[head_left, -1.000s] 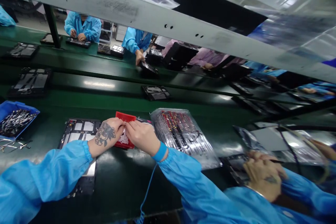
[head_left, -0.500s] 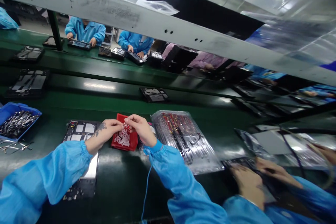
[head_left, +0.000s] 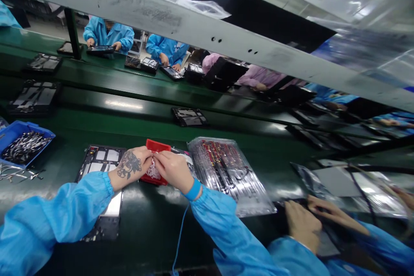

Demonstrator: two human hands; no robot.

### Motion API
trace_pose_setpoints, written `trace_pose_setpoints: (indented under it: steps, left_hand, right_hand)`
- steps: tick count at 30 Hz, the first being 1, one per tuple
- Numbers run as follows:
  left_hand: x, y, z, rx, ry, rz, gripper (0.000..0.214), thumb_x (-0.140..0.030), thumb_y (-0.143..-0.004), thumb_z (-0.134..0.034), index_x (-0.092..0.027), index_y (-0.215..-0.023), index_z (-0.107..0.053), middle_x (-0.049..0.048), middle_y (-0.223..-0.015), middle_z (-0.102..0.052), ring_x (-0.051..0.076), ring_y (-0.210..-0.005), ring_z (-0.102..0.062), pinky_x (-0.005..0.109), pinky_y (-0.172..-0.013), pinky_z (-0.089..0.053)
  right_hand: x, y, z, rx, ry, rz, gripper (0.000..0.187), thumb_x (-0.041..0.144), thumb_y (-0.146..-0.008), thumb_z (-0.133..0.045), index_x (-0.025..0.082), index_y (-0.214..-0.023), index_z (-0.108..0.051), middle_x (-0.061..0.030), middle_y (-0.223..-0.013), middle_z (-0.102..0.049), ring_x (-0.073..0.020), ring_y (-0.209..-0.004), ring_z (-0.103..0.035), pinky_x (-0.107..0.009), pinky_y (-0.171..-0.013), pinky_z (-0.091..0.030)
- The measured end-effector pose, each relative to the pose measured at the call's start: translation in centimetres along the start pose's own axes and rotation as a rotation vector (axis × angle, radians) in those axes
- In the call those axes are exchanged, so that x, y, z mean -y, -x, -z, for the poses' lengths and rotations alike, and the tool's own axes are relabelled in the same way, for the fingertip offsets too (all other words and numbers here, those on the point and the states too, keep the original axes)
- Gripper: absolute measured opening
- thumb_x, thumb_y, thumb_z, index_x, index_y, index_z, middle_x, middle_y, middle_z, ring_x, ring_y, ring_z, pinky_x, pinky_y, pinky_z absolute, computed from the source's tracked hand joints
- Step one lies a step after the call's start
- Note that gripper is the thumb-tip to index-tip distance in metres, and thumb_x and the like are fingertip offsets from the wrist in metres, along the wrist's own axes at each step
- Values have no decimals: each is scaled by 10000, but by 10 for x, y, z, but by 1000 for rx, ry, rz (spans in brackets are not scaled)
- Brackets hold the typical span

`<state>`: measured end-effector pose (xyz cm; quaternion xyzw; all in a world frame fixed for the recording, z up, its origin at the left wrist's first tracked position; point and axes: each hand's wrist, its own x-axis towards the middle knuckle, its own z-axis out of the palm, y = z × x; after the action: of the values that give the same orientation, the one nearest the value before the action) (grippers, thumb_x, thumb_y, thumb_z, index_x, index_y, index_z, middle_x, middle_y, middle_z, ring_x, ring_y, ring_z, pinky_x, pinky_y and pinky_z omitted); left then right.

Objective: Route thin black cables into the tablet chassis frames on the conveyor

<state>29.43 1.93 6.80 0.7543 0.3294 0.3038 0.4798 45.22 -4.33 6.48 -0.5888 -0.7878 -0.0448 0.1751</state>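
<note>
Over a red bin [head_left: 162, 145] of small white parts [head_left: 153, 169], my two hands meet with their fingertips together. My left hand [head_left: 134, 163] is closed in a pinch, its tattooed back turned up. My right hand [head_left: 174, 168], with a blue band at the wrist, pinches at the same spot. Whatever lies between the fingers is too small and too covered to make out. Left of the bin, partly under my left forearm, lies an opened tablet-like device [head_left: 97, 161] with grey-white panels inside.
A blue bin [head_left: 45, 140] of metallic parts stands at the left, with loose ones beside it. Right of the red bin lies a clear plastic tray [head_left: 249, 194] with strips in it. A co-worker's hands [head_left: 302, 222] work at the lower right. Another device [head_left: 189, 117] lies farther back.
My hands have drawn closer together over the red bin, and my left hand has rolled so more of its back shows. The view has shifted slightly.
</note>
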Motion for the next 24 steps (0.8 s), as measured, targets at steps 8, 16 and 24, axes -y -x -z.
trace_pose_setpoints:
  steps: [8, 16, 24]
  left_hand:
    - [17, -3, 10, -36, 179, 176, 131, -230, -727, -574, -192, -681, -691, 29, -708, -700, 193, -712, -629, 292, -698, -475]
    - [21, 19, 36, -125, 478, 365, 204, -331, -727, -635, -136, -741, -693, 69, -710, -715, 173, -683, -669, 276, -651, -503]
    - [30, 42, 51, -343, 807, 390, 205, -314, -690, -716, -134, -790, -704, 91, -839, -747, 220, -894, -692, 315, -821, -507]
  right_hand:
    - [-21, -1, -9, 94, 38, -300, 280, 218, -948, -422, 193, -1023, -691, -58, -976, -718, -166, -858, -660, -247, -713, -452]
    - [-20, -8, -8, 19, 130, -406, 346, 339, -951, -453, 191, -750, -693, -72, -778, -687, -181, -714, -642, -259, -598, -386]
    - [64, -19, -21, -55, 6, -154, 340, 357, -964, -423, 191, -820, -682, -54, -691, -639, -157, -605, -585, -267, -569, -356]
